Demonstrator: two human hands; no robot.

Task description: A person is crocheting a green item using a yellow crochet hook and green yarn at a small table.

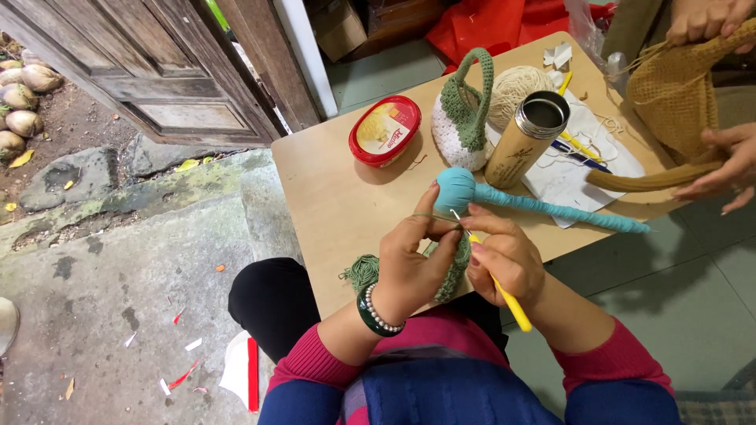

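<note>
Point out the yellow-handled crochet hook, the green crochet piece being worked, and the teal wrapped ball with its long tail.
yellow-handled crochet hook (510, 303), head view, on the yellow handle below the right hand.
green crochet piece (453, 271), head view, on the fabric between the hands.
teal wrapped ball (454, 187), head view, on the round end.

Left hand (409, 264) and right hand (508, 256) are meeting at centre, fingers (425, 206) pinching closed, wrists bent inward.
</note>
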